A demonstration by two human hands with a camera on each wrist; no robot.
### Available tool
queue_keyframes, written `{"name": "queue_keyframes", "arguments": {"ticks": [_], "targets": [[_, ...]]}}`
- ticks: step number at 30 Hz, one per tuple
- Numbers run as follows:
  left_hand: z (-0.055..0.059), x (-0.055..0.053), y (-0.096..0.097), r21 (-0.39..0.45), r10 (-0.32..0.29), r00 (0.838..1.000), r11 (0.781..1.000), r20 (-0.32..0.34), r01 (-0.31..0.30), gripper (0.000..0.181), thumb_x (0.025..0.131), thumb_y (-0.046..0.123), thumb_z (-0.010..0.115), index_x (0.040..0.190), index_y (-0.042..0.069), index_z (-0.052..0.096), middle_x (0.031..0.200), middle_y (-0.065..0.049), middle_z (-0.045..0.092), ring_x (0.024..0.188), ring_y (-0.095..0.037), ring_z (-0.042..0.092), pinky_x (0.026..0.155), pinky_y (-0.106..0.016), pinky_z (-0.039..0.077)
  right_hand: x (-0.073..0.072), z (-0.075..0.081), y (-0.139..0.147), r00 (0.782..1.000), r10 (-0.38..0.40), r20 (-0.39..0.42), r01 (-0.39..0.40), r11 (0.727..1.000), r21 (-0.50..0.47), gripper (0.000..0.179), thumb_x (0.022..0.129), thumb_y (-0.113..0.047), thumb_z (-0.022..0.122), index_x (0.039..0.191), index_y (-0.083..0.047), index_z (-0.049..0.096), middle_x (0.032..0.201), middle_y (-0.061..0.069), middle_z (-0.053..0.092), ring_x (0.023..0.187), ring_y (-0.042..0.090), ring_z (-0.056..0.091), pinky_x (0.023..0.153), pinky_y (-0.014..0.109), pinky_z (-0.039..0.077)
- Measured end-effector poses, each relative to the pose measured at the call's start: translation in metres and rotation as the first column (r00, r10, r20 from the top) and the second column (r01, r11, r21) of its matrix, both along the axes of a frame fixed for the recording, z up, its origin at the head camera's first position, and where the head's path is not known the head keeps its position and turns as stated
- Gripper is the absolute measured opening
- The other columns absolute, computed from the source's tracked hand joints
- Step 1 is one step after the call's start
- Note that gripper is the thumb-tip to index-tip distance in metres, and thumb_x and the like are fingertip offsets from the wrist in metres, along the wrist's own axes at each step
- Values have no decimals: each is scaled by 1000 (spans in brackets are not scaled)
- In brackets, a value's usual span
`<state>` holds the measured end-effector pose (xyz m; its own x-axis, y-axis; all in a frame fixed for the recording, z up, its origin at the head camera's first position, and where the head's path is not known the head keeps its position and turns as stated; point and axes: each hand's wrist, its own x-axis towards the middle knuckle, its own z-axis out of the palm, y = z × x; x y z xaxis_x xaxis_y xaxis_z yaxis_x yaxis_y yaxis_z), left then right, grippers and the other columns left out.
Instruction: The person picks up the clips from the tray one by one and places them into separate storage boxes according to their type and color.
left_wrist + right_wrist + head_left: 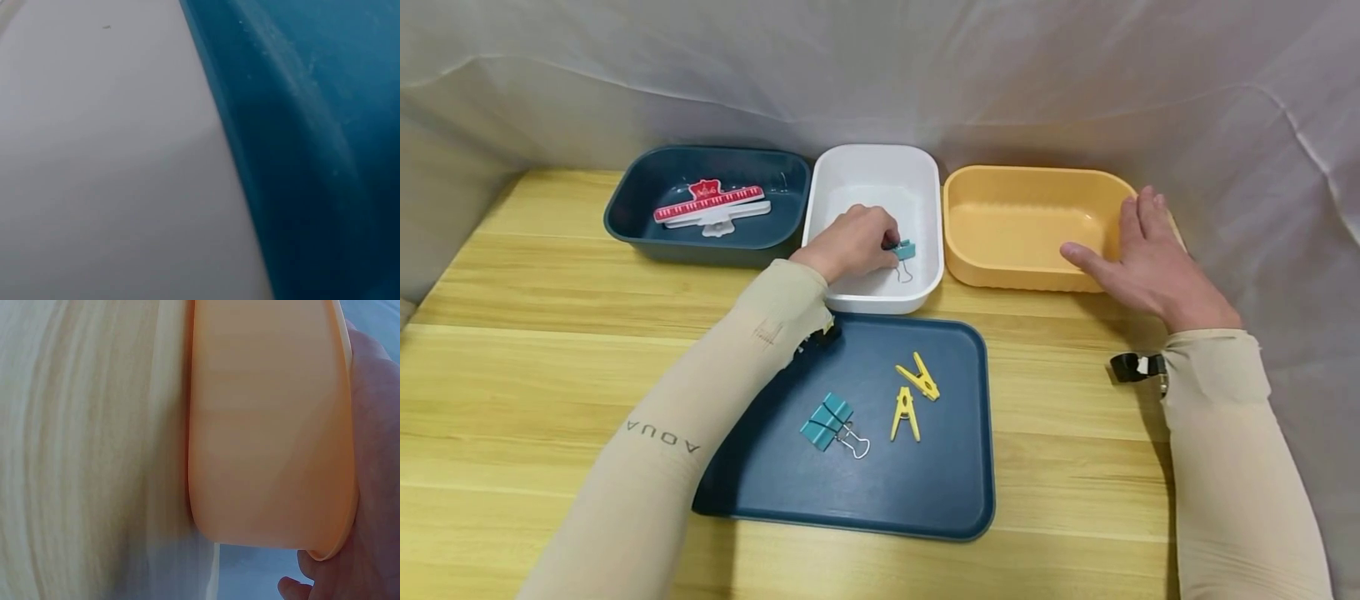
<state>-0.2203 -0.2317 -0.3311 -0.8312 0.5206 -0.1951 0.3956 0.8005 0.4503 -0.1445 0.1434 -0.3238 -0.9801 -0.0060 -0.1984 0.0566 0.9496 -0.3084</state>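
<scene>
My left hand [853,240] reaches into the white bin [876,158] and pinches a teal binder clip [906,249] close to the bin's floor. The clip's wire handle points toward me. Over the right end of the yellow bin [1011,271] lies my right hand [1165,271], fingers straight and thumb spread along the rim. In the right wrist view that hand [378,450] touches the bin's rim. Another teal binder clip [827,422] and two yellow clothespins, one [919,379] behind the other [906,414], lie on the dark blue tray [850,508].
To the left, a dark blue bin [700,250] holds a red bag clip [709,202] and a white one [718,218]. The three bins stand in a row before a grey cloth [865,67]. The tray sits in front, on the wooden table [535,392].
</scene>
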Motion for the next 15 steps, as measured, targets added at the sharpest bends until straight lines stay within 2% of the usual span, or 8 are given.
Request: {"name": "queue_keyframes", "arguments": {"ticks": [15], "targets": [[0,-1,3,-16,9,1000,1000,-23,-10,32,99,19,70,127,4,70,126,-11,71,104,-23,62,104,-37,51,1,2,-1,1000,2,1,-2,1000,-8,112,97,-76,38,158,-5,-23,161,7,-42,151,32,-39,125,70,-6]]}}
